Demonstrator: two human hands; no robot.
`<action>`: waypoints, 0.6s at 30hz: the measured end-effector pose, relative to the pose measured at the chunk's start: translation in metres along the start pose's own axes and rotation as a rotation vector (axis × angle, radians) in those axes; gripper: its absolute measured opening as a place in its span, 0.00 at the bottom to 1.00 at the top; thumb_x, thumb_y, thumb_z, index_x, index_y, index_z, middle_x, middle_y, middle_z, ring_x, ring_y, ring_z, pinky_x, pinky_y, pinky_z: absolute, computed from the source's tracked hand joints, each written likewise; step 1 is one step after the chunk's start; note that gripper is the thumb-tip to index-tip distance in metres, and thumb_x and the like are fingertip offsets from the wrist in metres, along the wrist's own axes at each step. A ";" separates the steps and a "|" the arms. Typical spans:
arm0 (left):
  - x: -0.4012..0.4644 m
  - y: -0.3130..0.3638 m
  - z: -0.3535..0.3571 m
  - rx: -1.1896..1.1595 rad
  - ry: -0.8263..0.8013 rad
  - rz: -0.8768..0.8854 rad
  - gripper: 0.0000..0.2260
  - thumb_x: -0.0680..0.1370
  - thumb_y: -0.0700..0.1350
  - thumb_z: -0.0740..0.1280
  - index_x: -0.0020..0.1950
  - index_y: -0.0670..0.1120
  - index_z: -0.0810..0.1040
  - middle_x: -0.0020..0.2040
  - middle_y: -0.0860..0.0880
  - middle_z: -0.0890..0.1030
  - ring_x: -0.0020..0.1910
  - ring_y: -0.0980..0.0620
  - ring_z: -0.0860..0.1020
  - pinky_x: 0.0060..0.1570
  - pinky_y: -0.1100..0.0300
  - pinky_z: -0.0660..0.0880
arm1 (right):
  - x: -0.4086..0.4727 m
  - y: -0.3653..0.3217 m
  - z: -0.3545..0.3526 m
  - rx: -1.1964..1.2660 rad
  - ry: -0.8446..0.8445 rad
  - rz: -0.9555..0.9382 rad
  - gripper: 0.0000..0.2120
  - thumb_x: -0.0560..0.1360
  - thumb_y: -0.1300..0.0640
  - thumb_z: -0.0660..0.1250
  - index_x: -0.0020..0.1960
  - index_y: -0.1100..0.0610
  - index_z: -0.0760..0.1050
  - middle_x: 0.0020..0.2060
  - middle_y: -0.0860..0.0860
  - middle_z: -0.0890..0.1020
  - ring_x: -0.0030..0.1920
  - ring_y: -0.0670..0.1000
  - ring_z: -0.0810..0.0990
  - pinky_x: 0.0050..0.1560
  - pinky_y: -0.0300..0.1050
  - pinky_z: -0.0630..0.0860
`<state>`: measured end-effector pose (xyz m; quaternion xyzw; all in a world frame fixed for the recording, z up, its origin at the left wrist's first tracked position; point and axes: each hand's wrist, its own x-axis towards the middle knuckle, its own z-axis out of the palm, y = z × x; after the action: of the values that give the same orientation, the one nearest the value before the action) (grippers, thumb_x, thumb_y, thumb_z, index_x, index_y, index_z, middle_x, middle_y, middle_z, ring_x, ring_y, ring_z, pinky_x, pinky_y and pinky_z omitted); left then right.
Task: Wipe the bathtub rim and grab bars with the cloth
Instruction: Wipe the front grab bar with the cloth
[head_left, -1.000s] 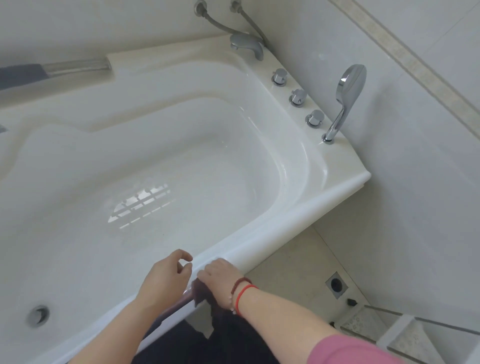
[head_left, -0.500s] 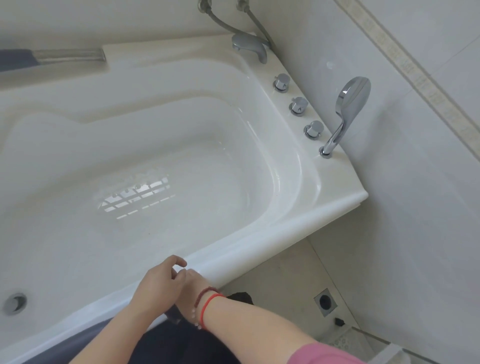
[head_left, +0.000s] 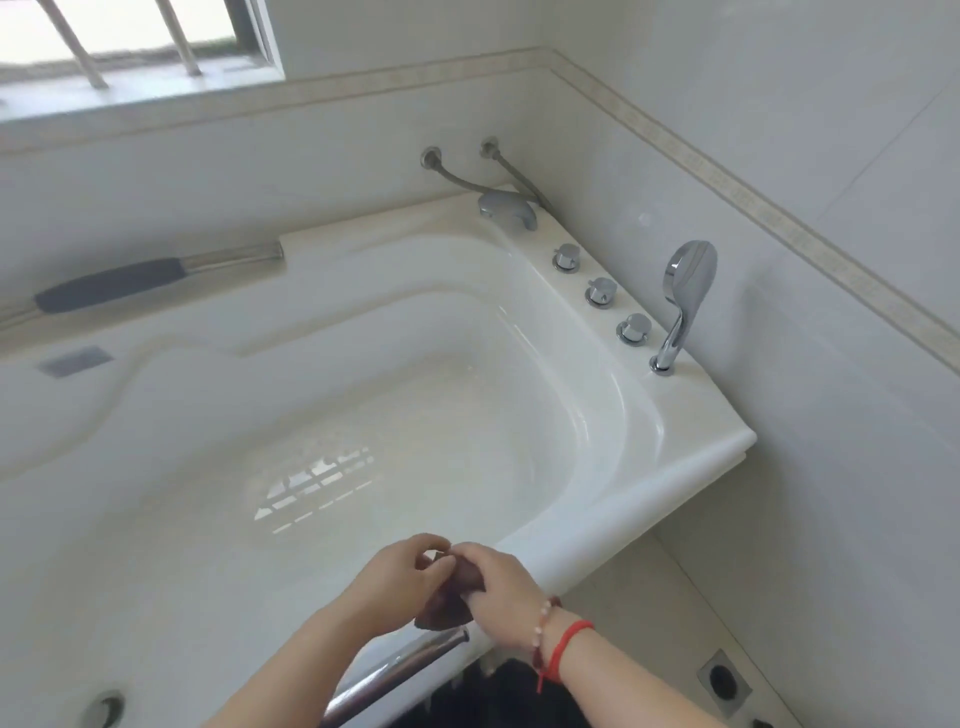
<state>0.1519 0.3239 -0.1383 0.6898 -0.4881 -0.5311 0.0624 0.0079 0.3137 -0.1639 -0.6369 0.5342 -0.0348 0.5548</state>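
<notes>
A white corner bathtub fills the view; its near rim (head_left: 613, 512) runs from lower centre to the right corner. A small dark brown cloth (head_left: 447, 603) is bunched between my two hands just above that rim. My left hand (head_left: 397, 579) pinches the cloth's upper edge. My right hand (head_left: 501, 590), with a red string and beads at the wrist, grips the cloth from the right. Below the hands lies a chrome grab bar (head_left: 400, 670) along the near rim. A second grab bar (head_left: 111, 285) with a dark grip runs along the far rim at the left.
A chrome spout (head_left: 506, 208), three knobs (head_left: 601, 292) and a hand shower (head_left: 683, 301) stand on the right rim by the tiled wall. A drain fitting (head_left: 106, 706) sits at bottom left. A floor drain (head_left: 723, 680) is at bottom right. A barred window (head_left: 130, 36) is above.
The view has tilted up, so the window and far wall now show. Both hands have risen from the rim's outer side and now hold the cloth above the rim. The near grab bar has come into view.
</notes>
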 end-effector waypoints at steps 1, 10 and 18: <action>-0.004 0.012 -0.009 -0.009 0.013 0.045 0.11 0.78 0.49 0.61 0.60 0.51 0.75 0.47 0.53 0.80 0.46 0.54 0.77 0.41 0.69 0.71 | -0.005 -0.007 -0.006 0.051 0.040 -0.023 0.21 0.72 0.72 0.55 0.61 0.56 0.73 0.43 0.41 0.78 0.42 0.29 0.76 0.44 0.19 0.67; -0.055 0.095 -0.061 0.123 0.195 0.387 0.09 0.74 0.41 0.64 0.51 0.51 0.80 0.38 0.58 0.78 0.37 0.58 0.76 0.33 0.72 0.70 | -0.060 -0.076 -0.059 0.270 0.294 -0.264 0.32 0.68 0.71 0.62 0.64 0.46 0.58 0.54 0.49 0.76 0.50 0.38 0.78 0.45 0.29 0.73; -0.104 0.145 -0.081 0.081 0.371 0.678 0.16 0.70 0.37 0.64 0.31 0.59 0.75 0.31 0.54 0.77 0.31 0.57 0.75 0.36 0.63 0.74 | -0.098 -0.106 -0.097 0.776 0.087 -0.377 0.17 0.72 0.57 0.65 0.60 0.58 0.75 0.42 0.52 0.81 0.39 0.50 0.77 0.33 0.43 0.69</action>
<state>0.1321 0.2913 0.0540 0.5757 -0.6894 -0.3268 0.2941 -0.0280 0.2996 0.0057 -0.4654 0.3789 -0.3606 0.7140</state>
